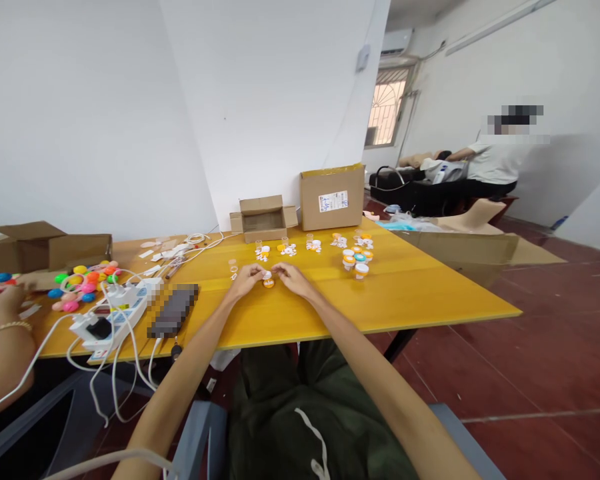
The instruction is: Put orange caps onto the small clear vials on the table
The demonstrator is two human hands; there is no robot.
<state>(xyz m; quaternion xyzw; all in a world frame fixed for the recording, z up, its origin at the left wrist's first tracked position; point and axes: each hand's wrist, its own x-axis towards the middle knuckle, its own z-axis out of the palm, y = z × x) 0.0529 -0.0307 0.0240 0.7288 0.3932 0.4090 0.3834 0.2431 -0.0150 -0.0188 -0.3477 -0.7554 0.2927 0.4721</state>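
Observation:
In the head view both my hands meet over the near middle of the table. My left hand (248,280) has its fingers pinched at a small round white piece (267,275). Just across from it, my right hand (294,279) has bent, closed fingertips; what they hold is too small to make out. Directly below the white piece, an orange-and-white round cap (269,283) lies on the table between the hands. Beyond the hands are small piles of white parts (289,250) with clear cups. To the right stands a cluster of small clear cups with orange and teal lids (360,259).
An open carton (263,230) and a taller cardboard box (333,200) stand at the back of the yellow table (420,293). To the left are a phone (174,311), a power strip (130,313) with cables, and colourful balls (87,283) near another person's hand (3,300).

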